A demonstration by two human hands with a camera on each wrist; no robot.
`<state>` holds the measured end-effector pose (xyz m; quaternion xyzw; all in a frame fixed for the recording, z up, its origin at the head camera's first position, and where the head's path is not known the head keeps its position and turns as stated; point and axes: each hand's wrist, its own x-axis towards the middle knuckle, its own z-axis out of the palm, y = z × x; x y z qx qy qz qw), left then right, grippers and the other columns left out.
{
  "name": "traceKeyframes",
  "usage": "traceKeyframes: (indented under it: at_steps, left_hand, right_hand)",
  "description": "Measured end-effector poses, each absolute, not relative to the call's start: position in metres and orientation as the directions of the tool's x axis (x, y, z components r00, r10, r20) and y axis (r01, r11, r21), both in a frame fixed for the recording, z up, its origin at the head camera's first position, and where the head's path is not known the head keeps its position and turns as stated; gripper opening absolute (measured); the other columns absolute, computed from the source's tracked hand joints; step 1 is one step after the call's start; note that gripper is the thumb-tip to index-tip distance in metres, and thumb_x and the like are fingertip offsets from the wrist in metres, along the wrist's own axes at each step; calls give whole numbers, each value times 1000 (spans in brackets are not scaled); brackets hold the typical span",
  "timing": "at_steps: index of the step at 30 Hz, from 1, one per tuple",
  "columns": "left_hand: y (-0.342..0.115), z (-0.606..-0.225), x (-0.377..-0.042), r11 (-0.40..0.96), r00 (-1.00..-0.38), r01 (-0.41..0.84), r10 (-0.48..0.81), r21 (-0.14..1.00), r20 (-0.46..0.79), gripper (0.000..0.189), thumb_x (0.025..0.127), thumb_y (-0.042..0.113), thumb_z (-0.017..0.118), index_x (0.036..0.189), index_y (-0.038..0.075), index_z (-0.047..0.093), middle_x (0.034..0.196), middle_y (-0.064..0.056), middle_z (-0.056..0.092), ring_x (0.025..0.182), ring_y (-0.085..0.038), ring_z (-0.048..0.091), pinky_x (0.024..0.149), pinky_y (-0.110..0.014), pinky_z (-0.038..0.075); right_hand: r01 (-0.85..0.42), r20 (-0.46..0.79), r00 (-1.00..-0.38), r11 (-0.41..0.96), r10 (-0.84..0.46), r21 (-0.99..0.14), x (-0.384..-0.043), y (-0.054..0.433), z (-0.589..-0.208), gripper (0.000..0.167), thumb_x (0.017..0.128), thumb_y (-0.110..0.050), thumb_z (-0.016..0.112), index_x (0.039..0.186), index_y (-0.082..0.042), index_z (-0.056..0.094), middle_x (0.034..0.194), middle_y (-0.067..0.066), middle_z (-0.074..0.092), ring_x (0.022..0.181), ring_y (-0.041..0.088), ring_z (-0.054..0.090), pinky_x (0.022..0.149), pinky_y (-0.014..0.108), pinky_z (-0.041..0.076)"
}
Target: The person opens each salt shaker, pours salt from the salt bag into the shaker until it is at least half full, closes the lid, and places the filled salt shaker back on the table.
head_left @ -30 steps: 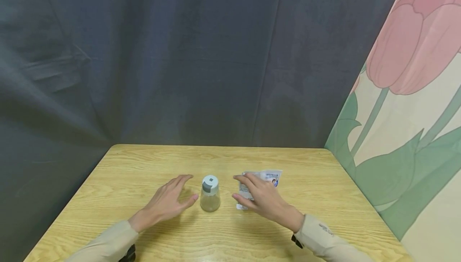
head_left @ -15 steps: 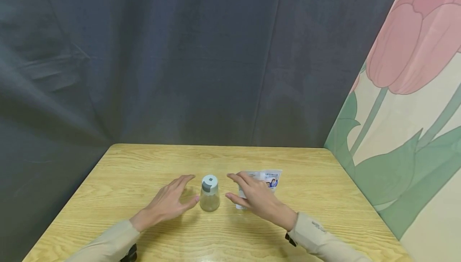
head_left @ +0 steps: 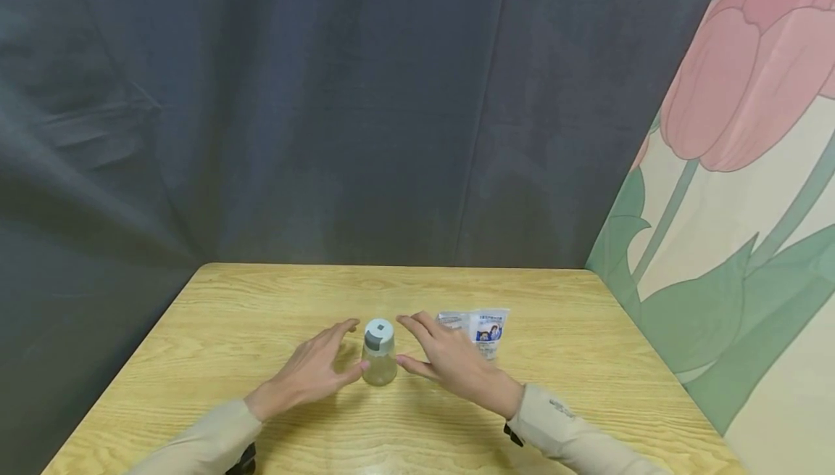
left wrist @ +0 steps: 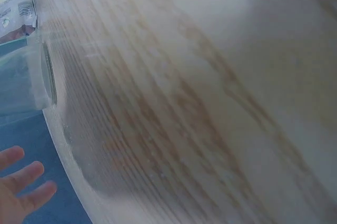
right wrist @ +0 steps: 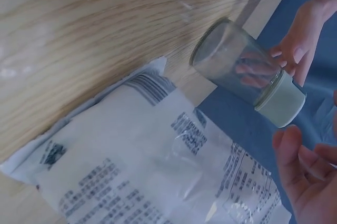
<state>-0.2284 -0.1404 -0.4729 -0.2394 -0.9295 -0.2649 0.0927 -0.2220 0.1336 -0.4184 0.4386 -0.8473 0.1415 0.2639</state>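
Note:
A clear glass seasoning jar (head_left: 380, 370) with a pale lid and a grey flap stands upright on the table. On its left is my left hand (head_left: 313, 366), thumb tip right at the glass and fingers spread. My right hand (head_left: 459, 366) is close on the other side, its thumb and fingers apart and facing the jar. Neither hand is curled round anything. The right wrist view shows the jar's see-through body (right wrist: 224, 58), with the right fingertips (right wrist: 288, 142) near the lid. In the left wrist view the jar (left wrist: 21, 79) shows only partly, above the left fingers (left wrist: 34, 174).
Behind the right hand stands a white printed plastic packet (head_left: 489, 333), partly hidden by that hand; its dense print shows in the right wrist view. The wooden table (head_left: 261, 301) ends at a dark curtain (head_left: 365, 112), with a tulip-patterned cloth (head_left: 717, 243) on the right.
My right hand has moved left, from over the packet towards the jar, uncovering more of the packet. The left hand has edged right, closer to the jar. The jar stays in place.

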Motion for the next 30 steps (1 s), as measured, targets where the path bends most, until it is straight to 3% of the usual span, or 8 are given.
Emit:
traceKeyframes:
  at_steps: [5, 15, 24, 30]
  left_hand:
    - [-138, -474, -229, 750, -863, 502, 403, 430, 306, 84, 90, 68, 55, 149, 10, 40, 142, -12, 52, 123, -37, 53, 104, -61, 40]
    - [-130, -476, -233, 749, -849, 523, 417, 407, 324, 79, 92, 63, 58, 145, 6, 44, 139, -13, 55, 123, -38, 54, 104, -61, 40]
    - [-122, -474, -235, 761, -864, 501, 406, 413, 298, 86, 90, 68, 56, 141, -1, 47, 135, -17, 57, 122, -38, 54, 105, -59, 40]
    - [-118, -477, -236, 745, -857, 511, 407, 428, 315, 86, 86, 67, 63, 139, 1, 51, 133, -18, 59, 119, -38, 57, 102, -60, 43]
  right_hand:
    - [-800, 535, -522, 599, -664, -38, -222, 128, -421, 61, 100, -49, 54, 140, -2, 48, 124, 10, 55, 60, 6, 52, 41, 5, 32]
    - [-785, 537, -528, 619, -658, -13, -223, 117, -425, 61, 101, -47, 53, 139, 0, 48, 121, 13, 54, 53, 3, 44, 40, 6, 31]
    - [-682, 435, -678, 727, -592, -74, -220, 102, -424, 63, 101, -52, 50, 134, 1, 49, 107, 11, 51, 48, 1, 38, 37, 8, 31]
    - [-626, 436, -708, 779, -556, -23, -222, 94, -427, 67, 100, -59, 45, 125, 2, 52, 95, 8, 50, 44, 3, 35, 34, 10, 29]
